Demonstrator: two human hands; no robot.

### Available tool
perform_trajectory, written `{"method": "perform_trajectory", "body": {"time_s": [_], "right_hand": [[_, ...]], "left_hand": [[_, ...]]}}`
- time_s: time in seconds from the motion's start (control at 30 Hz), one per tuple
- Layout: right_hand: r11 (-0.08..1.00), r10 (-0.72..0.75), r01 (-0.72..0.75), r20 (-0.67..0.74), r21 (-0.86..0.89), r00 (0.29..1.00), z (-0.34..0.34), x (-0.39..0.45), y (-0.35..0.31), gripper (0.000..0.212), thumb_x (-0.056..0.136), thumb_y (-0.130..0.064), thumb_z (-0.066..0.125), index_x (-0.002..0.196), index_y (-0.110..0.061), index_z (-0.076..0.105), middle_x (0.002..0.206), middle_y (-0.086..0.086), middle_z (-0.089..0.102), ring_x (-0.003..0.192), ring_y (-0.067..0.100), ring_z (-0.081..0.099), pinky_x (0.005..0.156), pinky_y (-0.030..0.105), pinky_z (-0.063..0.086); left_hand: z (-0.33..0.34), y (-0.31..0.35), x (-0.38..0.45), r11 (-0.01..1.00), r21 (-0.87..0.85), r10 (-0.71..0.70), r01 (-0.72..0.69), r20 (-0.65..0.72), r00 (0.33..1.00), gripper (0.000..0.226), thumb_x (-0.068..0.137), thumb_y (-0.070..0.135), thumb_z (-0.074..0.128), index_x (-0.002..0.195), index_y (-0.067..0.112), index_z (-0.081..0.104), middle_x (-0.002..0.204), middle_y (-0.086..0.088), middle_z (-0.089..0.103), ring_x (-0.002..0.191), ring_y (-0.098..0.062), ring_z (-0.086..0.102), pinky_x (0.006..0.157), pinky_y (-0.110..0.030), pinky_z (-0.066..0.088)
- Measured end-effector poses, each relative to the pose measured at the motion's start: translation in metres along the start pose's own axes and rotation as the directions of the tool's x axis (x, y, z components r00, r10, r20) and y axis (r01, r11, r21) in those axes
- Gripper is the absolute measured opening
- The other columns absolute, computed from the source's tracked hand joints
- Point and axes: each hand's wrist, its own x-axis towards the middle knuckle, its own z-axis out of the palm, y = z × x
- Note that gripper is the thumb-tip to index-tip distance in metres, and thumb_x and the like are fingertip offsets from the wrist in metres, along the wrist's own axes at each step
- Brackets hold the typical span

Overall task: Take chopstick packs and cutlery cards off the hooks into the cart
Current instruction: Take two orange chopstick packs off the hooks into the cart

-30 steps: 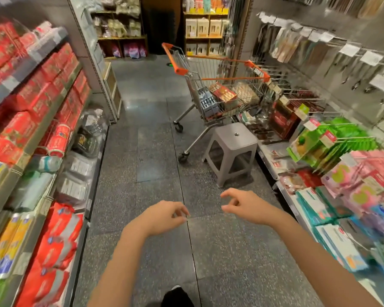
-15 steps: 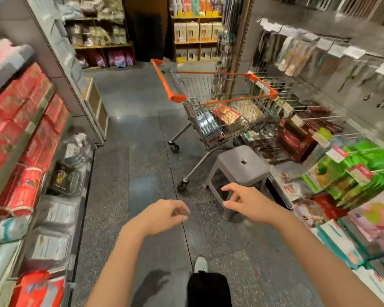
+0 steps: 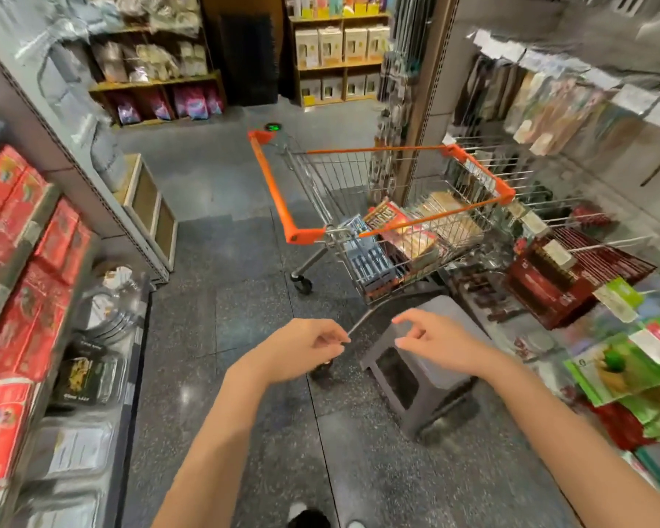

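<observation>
A wire shopping cart [image 3: 279, 192] with orange rails stands ahead in the aisle, close to the right-hand display. Several flat packs [image 3: 408, 226] lie in its basket. Red chopstick packs [image 3: 572, 276] hang on hooks to the cart's right, and pale cutlery cards [image 3: 549, 112] hang higher on the wall. My left hand [image 3: 302, 348] and my right hand [image 3: 435, 341] float in front of me, short of the cart, fingers loosely curled and holding nothing.
A grey plastic stool [image 3: 416, 360] stands on the floor just under my right hand, below the cart's near corner. Red boxes [image 3: 27, 268] fill the left shelving. Green packets [image 3: 625, 367] jut out on hooks at the right. Shelves close the aisle's far end.
I have walked forward along the aisle, so the cart and stool are nearer. Both hands stay out in front, holding nothing.
</observation>
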Motion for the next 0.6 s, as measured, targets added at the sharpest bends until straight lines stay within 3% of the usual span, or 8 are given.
{"method": "perform_trajectory", "body": {"time_s": [0.1, 0.23, 0.37, 0.5, 0.6], "right_hand": [[0.999, 0.040, -0.040, -0.015, 0.033, 0.999, -0.024, 0.045, -0.002, 0.044, 0.096, -0.032, 0.055, 0.137, -0.027, 0.039, 0.097, 0.004, 0.062, 0.091, 0.017, 0.061, 0.081, 0.032, 0.050], [0.997, 0.070, -0.065, -0.101, 0.048, 0.992, -0.050, 0.109, -0.004, 0.048, 0.096, -0.027, 0.055, 0.140, -0.023, 0.038, 0.098, 0.008, 0.065, 0.092, 0.016, 0.062, 0.069, 0.016, 0.046], [0.988, 0.144, -0.136, -0.137, 0.067, 0.980, -0.076, 0.163, -0.007, 0.044, 0.096, -0.031, 0.055, 0.137, -0.025, 0.042, 0.101, 0.008, 0.066, 0.091, 0.020, 0.064, 0.075, 0.028, 0.049], [0.981, 0.193, -0.191, -0.161, 0.028, 0.968, -0.112, 0.205, -0.010, 0.041, 0.096, -0.037, 0.054, 0.134, -0.026, 0.046, 0.100, 0.002, 0.068, 0.092, 0.019, 0.065, 0.083, 0.033, 0.048], [0.974, 0.226, -0.223, -0.175, 0.034, 0.958, -0.129, 0.231, -0.012, 0.035, 0.096, -0.034, 0.054, 0.130, -0.026, 0.049, 0.100, 0.003, 0.068, 0.091, 0.019, 0.065, 0.086, 0.033, 0.047]], "left_hand": [[-0.032, -0.007, 0.053, 0.999, 0.004, 0.049, -0.049, 0.011, 0.999, 0.022, 0.099, 0.029, 0.053, 0.118, 0.027, 0.062, 0.114, 0.010, 0.064, 0.105, -0.005, 0.059, 0.095, -0.025, 0.046], [-0.078, -0.024, 0.128, 0.988, 0.071, 0.139, -0.141, 0.024, 0.990, 0.022, 0.098, 0.026, 0.055, 0.118, 0.023, 0.064, 0.112, 0.005, 0.067, 0.102, -0.010, 0.062, 0.092, -0.027, 0.048], [-0.127, -0.039, 0.192, 0.973, 0.070, 0.219, -0.219, -0.003, 0.976, 0.023, 0.097, 0.023, 0.056, 0.117, 0.018, 0.066, 0.108, 0.005, 0.068, 0.101, -0.013, 0.063, 0.090, -0.025, 0.048], [-0.168, -0.044, 0.249, 0.965, 0.042, 0.263, -0.260, -0.071, 0.962, 0.020, 0.096, 0.021, 0.058, 0.113, 0.015, 0.068, 0.100, 0.006, 0.066, 0.091, -0.012, 0.061, 0.086, -0.024, 0.046], [-0.186, -0.048, 0.289, 0.966, 0.090, 0.249, -0.244, -0.046, 0.967, 0.021, 0.097, 0.024, 0.057, 0.114, 0.017, 0.067, 0.103, 0.005, 0.065, 0.088, -0.010, 0.058, 0.084, -0.023, 0.046]]}}
